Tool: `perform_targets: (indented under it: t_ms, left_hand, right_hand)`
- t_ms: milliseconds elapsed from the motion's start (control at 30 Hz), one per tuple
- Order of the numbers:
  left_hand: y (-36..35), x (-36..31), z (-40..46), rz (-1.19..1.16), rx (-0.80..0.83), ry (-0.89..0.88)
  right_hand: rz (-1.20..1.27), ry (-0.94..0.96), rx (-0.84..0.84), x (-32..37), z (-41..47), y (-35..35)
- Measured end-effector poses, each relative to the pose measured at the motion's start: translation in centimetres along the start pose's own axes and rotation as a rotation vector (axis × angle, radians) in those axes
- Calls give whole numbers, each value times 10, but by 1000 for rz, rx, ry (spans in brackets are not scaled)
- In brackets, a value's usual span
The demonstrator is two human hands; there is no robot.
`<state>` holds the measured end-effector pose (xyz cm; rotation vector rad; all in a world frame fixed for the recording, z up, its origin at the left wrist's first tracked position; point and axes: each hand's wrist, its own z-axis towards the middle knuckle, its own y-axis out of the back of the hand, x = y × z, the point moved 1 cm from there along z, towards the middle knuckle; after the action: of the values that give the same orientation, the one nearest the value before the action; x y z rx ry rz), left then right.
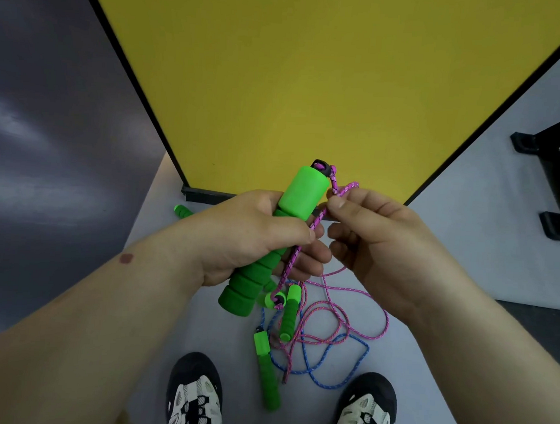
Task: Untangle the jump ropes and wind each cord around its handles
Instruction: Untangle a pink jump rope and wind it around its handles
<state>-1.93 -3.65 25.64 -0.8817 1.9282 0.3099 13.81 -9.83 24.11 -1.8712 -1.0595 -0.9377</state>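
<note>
My left hand (254, 236) grips a green foam handle (301, 195), held tilted with its black cap up. A pink cord (335, 326) runs from that cap. My right hand (375, 237) pinches this cord between thumb and forefinger right beside the cap. The cord drops past my left fingers to the floor, where it lies tangled with a blue cord (334, 372). Two more green handles lie in the tangle: a short-looking one (289, 314) and a long one (266, 371). A fourth green handle (182, 211) peeks out behind my left wrist.
A yellow panel (312, 82) with a black frame stands straight ahead on the pale floor (467, 239). A dark wall is at the left. A black metal stand (556, 182) sits at the right. My two shoes (195, 403) are just below the tangle.
</note>
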Motion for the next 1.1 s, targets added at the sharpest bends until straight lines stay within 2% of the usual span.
perform_targets:
  t_ms: [333, 467, 600, 667, 933, 1033, 1100]
  left_hand:
    - [1, 0, -1, 33, 0, -14]
    - [0, 0, -2, 28, 0, -15]
    - [1, 0, -2, 24, -10, -16]
    - [1, -1, -2, 31, -3, -15]
    - [2, 0, -2, 42, 18, 3]
    - [4, 1, -2, 47, 14, -2]
    - [4, 1, -1, 42, 3, -12]
  right_hand:
    - [116, 162, -216, 10, 3, 7]
    - [129, 132, -192, 9, 2, 7]
    - [31, 46, -23, 5, 0, 3]
    - [-28, 57, 2, 3, -1, 2]
    - [-2, 220, -201, 7, 2, 7]
    - [33, 205, -215, 7, 3, 8]
    - [50, 151, -168, 6, 2, 7]
